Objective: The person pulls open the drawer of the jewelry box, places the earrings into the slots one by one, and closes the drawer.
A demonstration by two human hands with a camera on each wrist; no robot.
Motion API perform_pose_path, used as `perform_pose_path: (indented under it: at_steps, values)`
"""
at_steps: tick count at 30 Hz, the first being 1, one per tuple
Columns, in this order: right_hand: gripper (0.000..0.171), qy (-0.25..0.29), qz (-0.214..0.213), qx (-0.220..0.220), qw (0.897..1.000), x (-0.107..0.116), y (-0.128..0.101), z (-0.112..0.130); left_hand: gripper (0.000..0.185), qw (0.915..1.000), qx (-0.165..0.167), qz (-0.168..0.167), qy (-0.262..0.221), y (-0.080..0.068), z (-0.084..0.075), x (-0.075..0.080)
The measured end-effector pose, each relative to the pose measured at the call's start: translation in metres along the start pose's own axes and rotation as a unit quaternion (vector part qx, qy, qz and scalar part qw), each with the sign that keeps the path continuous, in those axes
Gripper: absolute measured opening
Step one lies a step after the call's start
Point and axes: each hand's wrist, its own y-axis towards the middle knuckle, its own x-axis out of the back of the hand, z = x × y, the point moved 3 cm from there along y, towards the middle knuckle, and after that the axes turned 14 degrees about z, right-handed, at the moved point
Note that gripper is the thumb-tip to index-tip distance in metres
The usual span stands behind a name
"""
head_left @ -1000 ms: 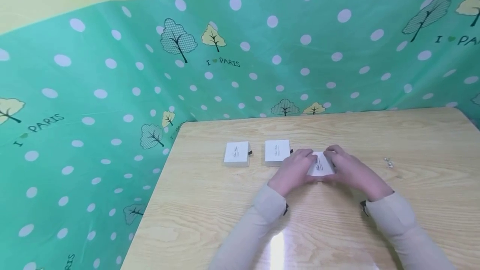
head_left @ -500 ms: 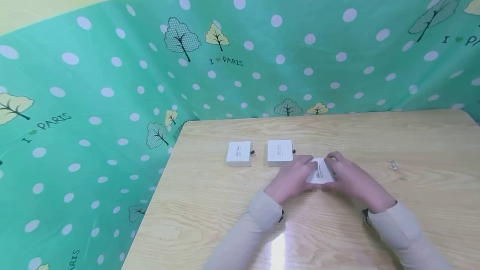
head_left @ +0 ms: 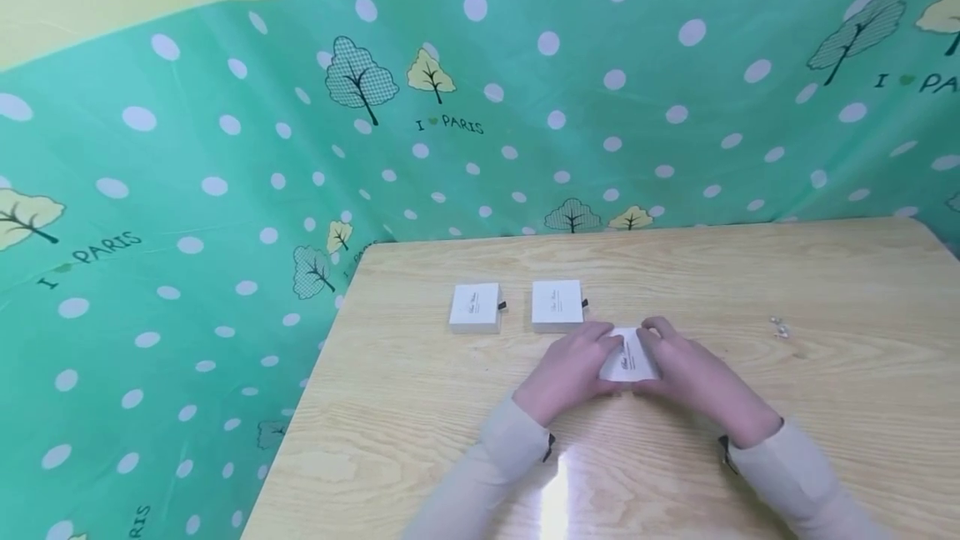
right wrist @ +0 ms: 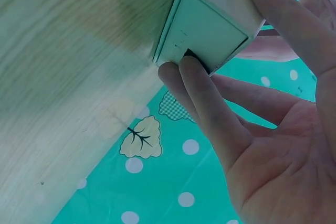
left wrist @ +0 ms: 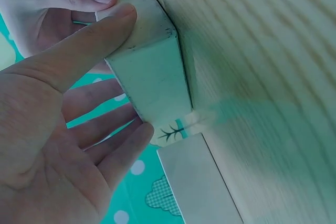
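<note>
A small white box (head_left: 628,358) with dark printing on top sits between my two hands on the wooden table. My left hand (head_left: 572,369) grips its left side, thumb on the near face and fingertips toward the back. From the right, my right hand (head_left: 688,372) grips it the same way. In the left wrist view, the box's plain end (left wrist: 152,80) shows between thumb and fingers, with the other thumb close by. The right wrist view reveals a drawer front (right wrist: 207,32) with a black pull tab (right wrist: 195,59); two right fingertips lie at the tab.
Two similar white boxes, one at the far left (head_left: 475,307) and one nearer the hands (head_left: 557,306), stand with black tabs pointing right. Small silvery pieces (head_left: 780,327) lie to the right. A green dotted cloth (head_left: 450,165) hangs behind the table (head_left: 390,407).
Both hands have drawn the held box across the table toward the person and slightly left. The other two boxes and the silvery pieces stay where they were.
</note>
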Motion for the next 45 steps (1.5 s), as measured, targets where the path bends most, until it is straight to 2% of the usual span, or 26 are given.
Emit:
perform_pose_path:
  at_steps: [8,14,18,21,27,33,36,39,41,45]
  values:
    - [0.077,-0.03,-0.022,0.015,0.999,-0.008,-0.01,0.003,0.071,0.9998,-0.013,-0.01,-0.008,-0.008,-0.004,-0.006]
    - [0.076,0.028,0.001,0.015,0.999,-0.004,-0.011,-0.003,0.069,0.9998,-0.016,-0.014,0.006,-0.008,0.0,-0.004]
    - [0.055,0.057,0.001,0.007,0.998,0.0,-0.012,-0.009,0.07,0.9998,-0.011,-0.005,0.015,-0.009,0.001,-0.003]
    - [0.041,0.097,0.0,-0.009,0.995,0.001,-0.012,-0.014,0.075,0.9998,-0.009,0.004,0.018,-0.009,0.001,-0.002]
    - [0.036,0.181,0.014,-0.035,0.983,-0.001,-0.008,-0.022,0.081,0.9997,-0.013,0.004,0.018,-0.008,0.002,-0.002]
    - [0.036,0.211,0.044,-0.048,0.975,-0.002,-0.005,-0.033,0.083,0.9998,-0.016,0.008,-0.004,-0.004,0.003,-0.003]
    - [0.036,0.228,0.072,-0.052,0.97,-0.002,-0.005,-0.04,0.085,0.9994,-0.022,0.014,-0.02,-0.001,0.004,-0.004]
    - [0.034,0.264,0.105,-0.039,0.958,-0.003,-0.005,-0.046,0.088,0.999,-0.027,0.017,-0.032,0.001,0.005,-0.006]
    - [0.033,0.299,0.123,-0.026,0.946,-0.004,-0.004,-0.049,0.089,0.9987,-0.027,0.018,-0.038,0.003,0.006,-0.006]
    - [0.031,0.335,0.141,0.003,0.932,-0.005,-0.004,-0.053,0.091,0.9984,-0.022,0.022,-0.048,0.004,0.006,-0.004]
